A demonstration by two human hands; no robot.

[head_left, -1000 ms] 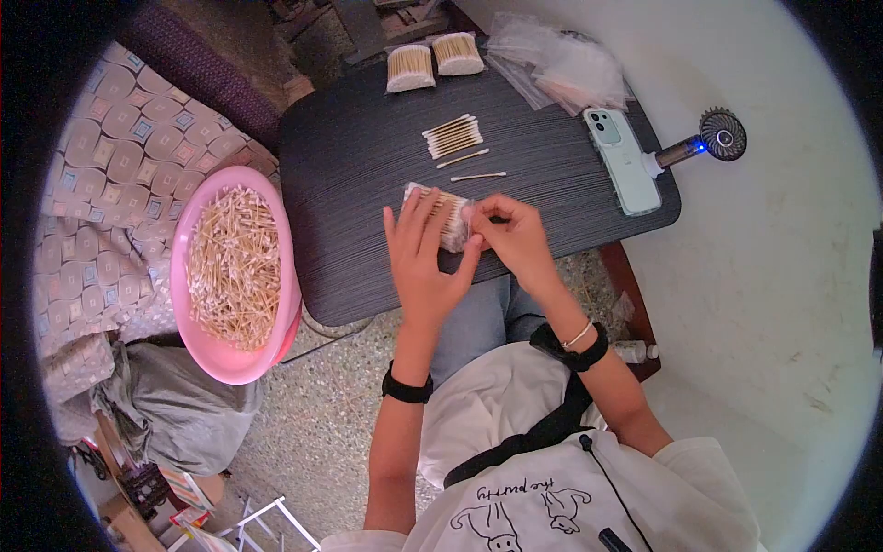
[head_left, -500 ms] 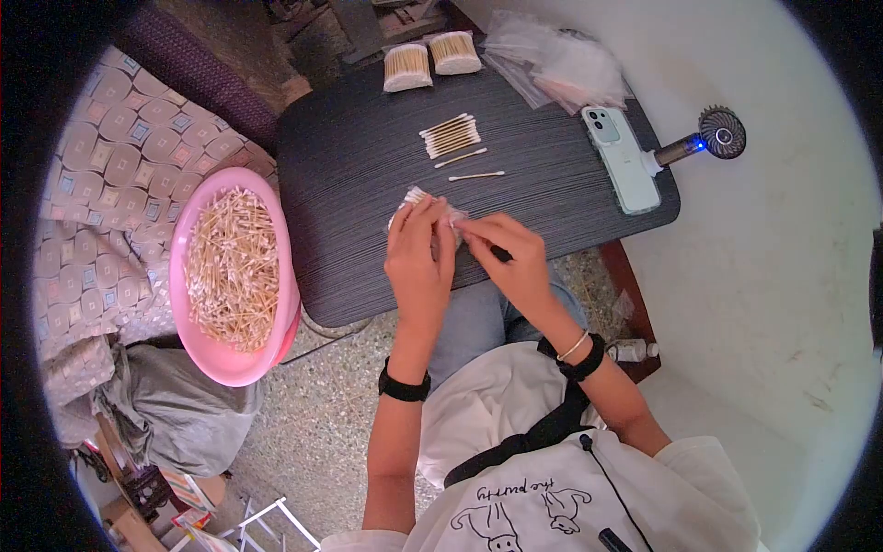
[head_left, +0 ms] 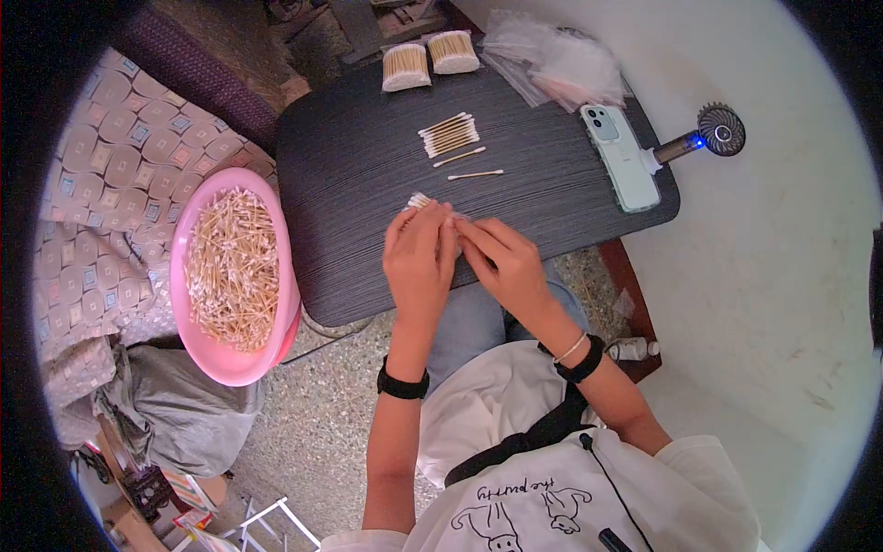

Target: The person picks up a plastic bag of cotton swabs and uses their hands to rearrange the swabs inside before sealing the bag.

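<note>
Close to the table's near edge, my left hand (head_left: 418, 262) is closed around a small bundle of cotton swabs (head_left: 419, 200), their white tips showing past the fingers. Clear plastic appears to wrap the bundle, though my fingers hide most of it. My right hand (head_left: 506, 264) meets the left one, thumb and fingers pinched at the bundle's right end; what lies in the pinch is too small and covered to make out. Beyond my hands lie a row of swabs (head_left: 449, 136) and two single swabs, one of them a lone cotton swab (head_left: 475, 175).
Two filled swab packs (head_left: 406, 68) stand at the far edge of the dark table (head_left: 340, 212). Clear plastic bags (head_left: 570, 64) are piled at the far right, near a phone (head_left: 624, 161) and a small fan (head_left: 721, 129). A pink basin (head_left: 180, 276) of loose swabs sits left.
My hands have drawn slightly closer together, and less of the clear plastic shows between them. The bundle's tips have shifted a little. The other things stay put.
</note>
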